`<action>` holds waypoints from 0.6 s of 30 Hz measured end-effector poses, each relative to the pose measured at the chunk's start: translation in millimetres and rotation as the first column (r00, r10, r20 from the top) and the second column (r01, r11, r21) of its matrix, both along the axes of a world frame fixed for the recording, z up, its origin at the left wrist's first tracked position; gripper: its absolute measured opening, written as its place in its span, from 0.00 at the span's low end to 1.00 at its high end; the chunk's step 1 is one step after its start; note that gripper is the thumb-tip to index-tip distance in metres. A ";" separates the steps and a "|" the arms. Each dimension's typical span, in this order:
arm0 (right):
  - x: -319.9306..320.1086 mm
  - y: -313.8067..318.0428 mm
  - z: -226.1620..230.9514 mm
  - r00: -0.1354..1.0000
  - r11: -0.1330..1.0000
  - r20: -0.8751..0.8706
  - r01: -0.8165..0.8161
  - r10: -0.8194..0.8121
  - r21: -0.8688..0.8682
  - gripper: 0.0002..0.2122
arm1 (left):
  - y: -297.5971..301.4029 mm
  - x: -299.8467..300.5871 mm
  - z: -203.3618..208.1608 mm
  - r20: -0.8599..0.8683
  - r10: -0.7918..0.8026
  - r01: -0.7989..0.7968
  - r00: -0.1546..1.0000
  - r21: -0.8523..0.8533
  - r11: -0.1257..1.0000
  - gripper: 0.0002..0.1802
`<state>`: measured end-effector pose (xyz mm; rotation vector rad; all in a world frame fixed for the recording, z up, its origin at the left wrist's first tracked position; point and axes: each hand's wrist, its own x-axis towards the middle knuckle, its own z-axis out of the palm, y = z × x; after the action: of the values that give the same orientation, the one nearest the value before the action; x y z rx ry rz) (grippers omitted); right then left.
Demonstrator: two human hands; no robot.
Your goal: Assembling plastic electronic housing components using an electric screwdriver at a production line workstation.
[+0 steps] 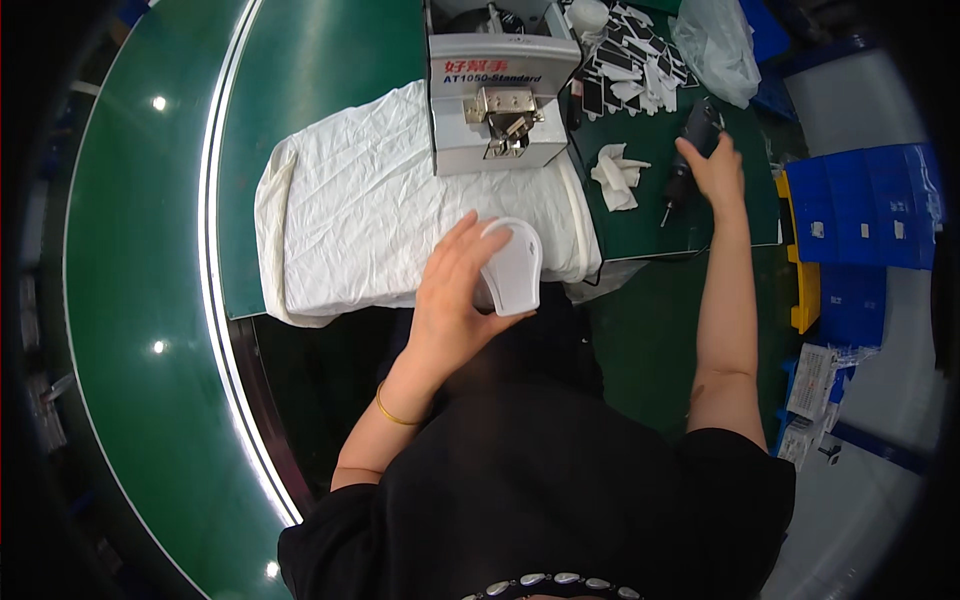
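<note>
My left hand [452,285] grips a white plastic housing [515,268], hollow and rounded at one end, above the near edge of a white cloth [360,200]. The thumb is at its lower edge and the fingers are along its left side. Over on the right, my right hand [722,172] has its thumb and fingers around a black electric screwdriver [681,182]. The tool lies near the right part of the green table, its bit pointing toward me. Part of its body is hidden by the hand.
A grey screw feeder machine [505,105] stands at the cloth's far edge. A crumpled white tissue [619,177] lies beside the screwdriver. Behind are several black and white strips [635,65] and a clear plastic bag [718,50]. Blue bins [865,205] stand at right.
</note>
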<state>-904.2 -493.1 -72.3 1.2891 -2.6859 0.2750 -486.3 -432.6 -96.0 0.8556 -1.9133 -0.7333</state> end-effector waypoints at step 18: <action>137.8 -17.0 101.9 -0.426 0.337 0.217 0.230 0.878 -0.913 0.25 | 4.8 -5.6 -14.4 0.043 -0.048 0.046 0.998 0.038 0.998 0.43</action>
<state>-766.5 -510.2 29.6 2.1820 -0.8228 3.4724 -491.9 -427.8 -110.4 0.8591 -1.9702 -0.7864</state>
